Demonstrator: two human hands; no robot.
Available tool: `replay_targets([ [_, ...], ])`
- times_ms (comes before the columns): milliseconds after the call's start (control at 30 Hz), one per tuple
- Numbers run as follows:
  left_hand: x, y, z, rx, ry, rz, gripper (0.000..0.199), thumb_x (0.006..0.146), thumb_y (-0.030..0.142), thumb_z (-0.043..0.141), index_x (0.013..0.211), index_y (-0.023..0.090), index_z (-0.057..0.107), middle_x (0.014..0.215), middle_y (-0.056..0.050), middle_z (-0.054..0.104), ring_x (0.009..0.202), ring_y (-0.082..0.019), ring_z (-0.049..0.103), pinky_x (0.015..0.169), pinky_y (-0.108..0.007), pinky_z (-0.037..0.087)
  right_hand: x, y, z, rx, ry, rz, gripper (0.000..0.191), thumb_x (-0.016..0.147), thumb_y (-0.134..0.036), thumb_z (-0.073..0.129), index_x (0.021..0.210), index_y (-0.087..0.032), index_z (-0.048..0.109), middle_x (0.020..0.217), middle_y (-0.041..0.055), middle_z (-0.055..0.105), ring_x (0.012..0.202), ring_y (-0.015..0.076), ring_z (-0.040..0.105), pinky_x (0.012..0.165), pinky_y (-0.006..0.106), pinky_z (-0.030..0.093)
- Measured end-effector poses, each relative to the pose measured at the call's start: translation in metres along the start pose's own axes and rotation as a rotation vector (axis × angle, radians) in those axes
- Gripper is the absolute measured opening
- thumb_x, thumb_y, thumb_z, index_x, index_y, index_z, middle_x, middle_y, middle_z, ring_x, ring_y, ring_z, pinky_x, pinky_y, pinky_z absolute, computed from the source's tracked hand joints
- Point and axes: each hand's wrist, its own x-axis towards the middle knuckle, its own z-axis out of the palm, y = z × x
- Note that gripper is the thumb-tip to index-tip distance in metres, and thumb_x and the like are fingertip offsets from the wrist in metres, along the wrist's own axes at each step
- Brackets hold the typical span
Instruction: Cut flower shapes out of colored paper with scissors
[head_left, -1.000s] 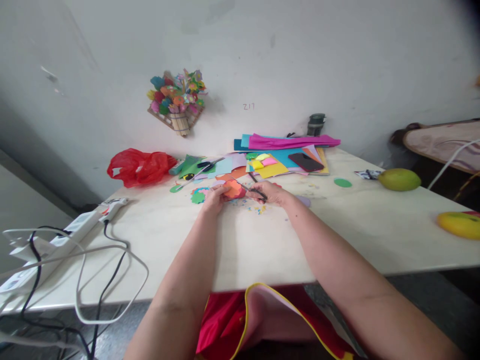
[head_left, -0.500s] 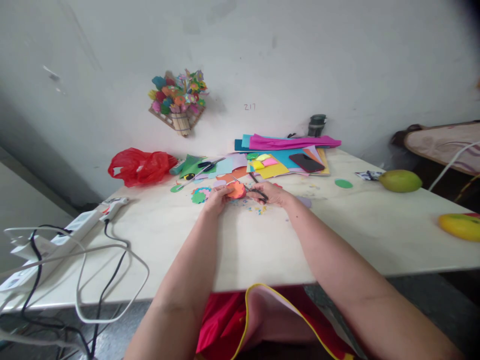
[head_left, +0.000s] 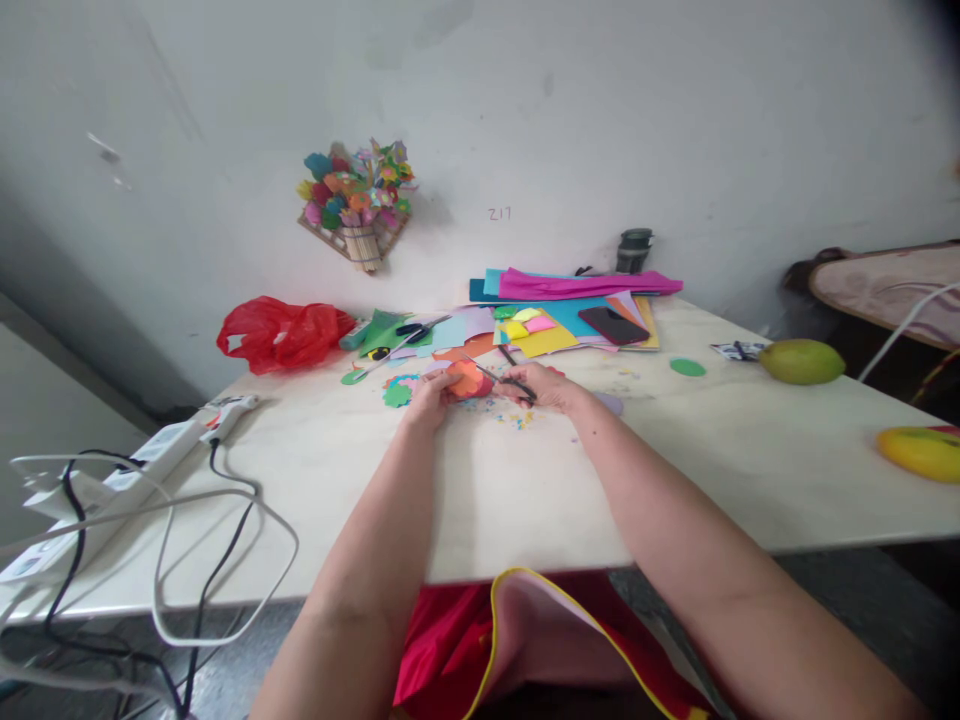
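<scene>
plainly, right grip [head_left: 541, 386] holds scissors [head_left: 517, 386]

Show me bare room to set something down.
Bare: white tabletop between left forearm and right forearm; beyond the right one to the yellow oval fruit; beyond the left one to the looped white cable. Crowded: the back middle, with flat coloured sheets, and around the left hand and right hand.

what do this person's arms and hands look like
The left hand and right hand wear no gloves; the left forearm and right forearm show no sleeve, watch or bracelet. Rings: cannot tell. At the lap is red cloth edged in yellow, perhaps an apron.
</scene>
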Motion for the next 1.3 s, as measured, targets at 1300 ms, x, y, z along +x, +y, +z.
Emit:
replay_targets([
  [1300,0.0002,0.0005,0.0011,-0.047,0.085,0.044,0.016,0.058,0.015,0.073,0.072,0.012,0.068,0.07,-0.006,0.072,0.061,-0.017,0.067,0.059,-0.028,0.057,-0.0022,-0.0022,0.0041,0.06,-0.056,0.104,0.032,0.075,-0.03,0.081,0.065,-0.016,0.054,0.043,-0.0056,0.049,0.037,0.0047,0.041,0.032,0.014,0.03],
])
